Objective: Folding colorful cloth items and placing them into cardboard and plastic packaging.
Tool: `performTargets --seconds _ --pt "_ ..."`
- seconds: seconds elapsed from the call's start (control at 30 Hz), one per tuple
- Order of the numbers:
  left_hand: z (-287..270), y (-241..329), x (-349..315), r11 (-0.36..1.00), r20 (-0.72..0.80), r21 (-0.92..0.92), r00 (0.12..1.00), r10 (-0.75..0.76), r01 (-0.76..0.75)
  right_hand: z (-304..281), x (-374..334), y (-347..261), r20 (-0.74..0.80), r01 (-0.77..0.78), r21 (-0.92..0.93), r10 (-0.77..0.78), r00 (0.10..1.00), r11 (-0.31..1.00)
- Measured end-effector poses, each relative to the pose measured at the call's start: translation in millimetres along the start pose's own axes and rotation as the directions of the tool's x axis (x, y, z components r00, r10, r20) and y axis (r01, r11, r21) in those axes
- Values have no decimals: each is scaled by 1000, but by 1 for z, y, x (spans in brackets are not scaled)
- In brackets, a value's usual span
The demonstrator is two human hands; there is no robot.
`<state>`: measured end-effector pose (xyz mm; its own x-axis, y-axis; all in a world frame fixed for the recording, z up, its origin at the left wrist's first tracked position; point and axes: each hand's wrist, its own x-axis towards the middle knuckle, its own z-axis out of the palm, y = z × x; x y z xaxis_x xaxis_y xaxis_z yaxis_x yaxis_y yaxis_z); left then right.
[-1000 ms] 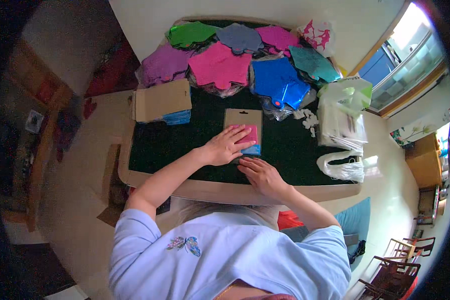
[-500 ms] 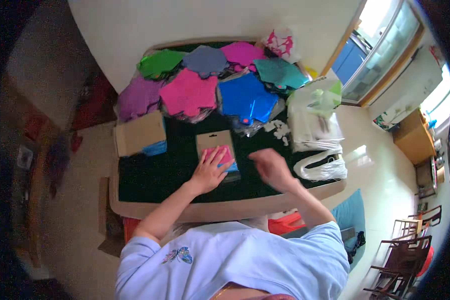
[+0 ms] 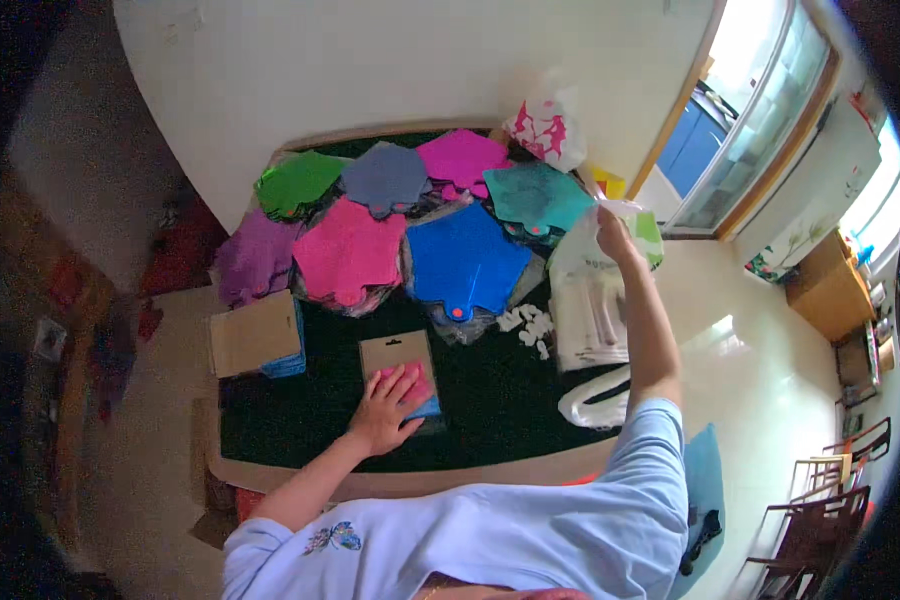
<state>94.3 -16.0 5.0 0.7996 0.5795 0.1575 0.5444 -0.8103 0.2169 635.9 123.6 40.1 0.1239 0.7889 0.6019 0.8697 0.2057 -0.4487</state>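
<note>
My left hand (image 3: 378, 415) lies flat, fingers spread, on a small pink piece (image 3: 410, 383). Beneath it is a brown card (image 3: 390, 352) with a hanger slot, and blue material (image 3: 428, 408) shows at its lower right. My right arm is stretched out to the far right of the table. There my right hand (image 3: 618, 238) is at the top of a white and green plastic bag (image 3: 580, 265); its fingertips are too small and blurred to tell whether they grip it. Small white pieces (image 3: 530, 328) lie left of that bag.
Stacks of coloured star-like sheets in clear plastic, such as the blue stack (image 3: 470, 262) and pink stack (image 3: 348, 252), cover the far half of the table. More brown cards (image 3: 250, 335) are stacked at the left. A white strap-like bundle (image 3: 592, 400) lies near the right edge.
My right hand has gone from beside the brown card out to the plastic bag at the far right. My left hand stays on the pink piece. The whole view has shifted.
</note>
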Motion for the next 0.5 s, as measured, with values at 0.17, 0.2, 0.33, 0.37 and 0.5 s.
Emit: performTargets --seconds 0.17,0.2,0.33,0.37,0.5 --pt "-3 0 9 997 -14 -37 997 70 -71 8 -11 110 452 52 -480 196 870 876" --pt "-1 1 7 999 -9 -29 999 35 -35 24 -7 104 473 73 -453 170 865 889" --pt "-2 3 9 999 12 -20 999 38 -38 24 -24 135 374 1 -567 257 891 824" --pt "-3 1 14 998 18 -31 998 60 -60 12 -31 154 380 48 -528 185 906 848" --pt "3 1 1 1000 2 -2 1000 -19 19 18 8 54 685 304 -429 87 724 851"
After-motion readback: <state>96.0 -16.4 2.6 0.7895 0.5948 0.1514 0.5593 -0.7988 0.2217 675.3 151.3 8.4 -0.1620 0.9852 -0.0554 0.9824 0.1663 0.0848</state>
